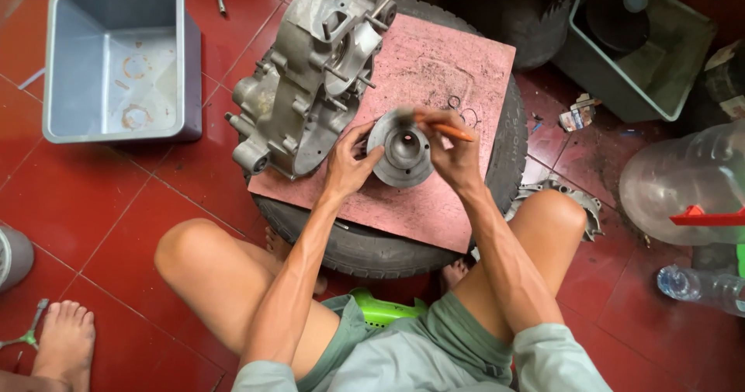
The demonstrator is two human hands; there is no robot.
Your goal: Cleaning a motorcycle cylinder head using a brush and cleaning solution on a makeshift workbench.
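My left hand [349, 165] grips the left rim of a round grey metal engine part [403, 150] with a hollow centre, tilted up on a reddish board [434, 66]. My right hand [454, 153] is closed on a small brush with an orange handle [452, 131]; its blurred bristle end sits at the part's top edge. A large grey engine casing [310, 74] with protruding studs lies on the board's left side, just beyond my left hand. A few small metal rings [459, 109] lie on the board behind my right hand.
The board rests on a black tyre [372, 252] between my knees. A grey plastic tub [116, 62] stands at the left, a green tub [644, 43] at the right, with clear plastic bottles [683, 182] nearby. Another person's bare foot [64, 341] is at bottom left.
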